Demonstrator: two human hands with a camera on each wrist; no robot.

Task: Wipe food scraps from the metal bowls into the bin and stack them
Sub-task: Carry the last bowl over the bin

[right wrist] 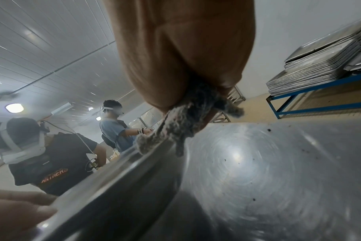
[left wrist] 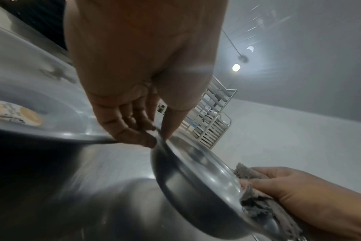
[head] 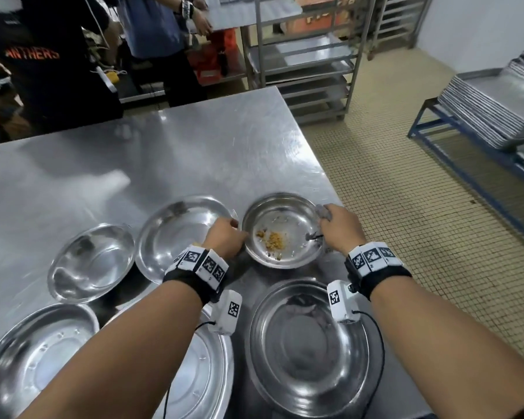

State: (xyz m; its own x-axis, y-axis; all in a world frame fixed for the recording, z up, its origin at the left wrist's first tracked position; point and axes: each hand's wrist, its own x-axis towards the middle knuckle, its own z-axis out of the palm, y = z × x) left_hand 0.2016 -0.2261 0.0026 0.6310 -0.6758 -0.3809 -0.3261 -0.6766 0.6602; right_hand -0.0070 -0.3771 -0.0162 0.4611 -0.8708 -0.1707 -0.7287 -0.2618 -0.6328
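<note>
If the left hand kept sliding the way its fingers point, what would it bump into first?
Probably nothing soon: the left hand already grips the scrap bowl's rim, and beyond its fingers lies bare table.

The scrap bowl [head: 283, 229] sits on the table [head: 133, 158] near its right edge, with food scraps [head: 271, 237] in it. Just left of it lies a second bowl [head: 179, 234], and farther left a third [head: 91, 263]. In front of the scrap bowl sits a large bowl [head: 310, 349]; front-left of it, two more bowls [head: 34, 358] [head: 203, 373]. Behind it, beyond the table, stands a rack [head: 309, 55]; well to its right, stacked trays [head: 493, 107].
</note>
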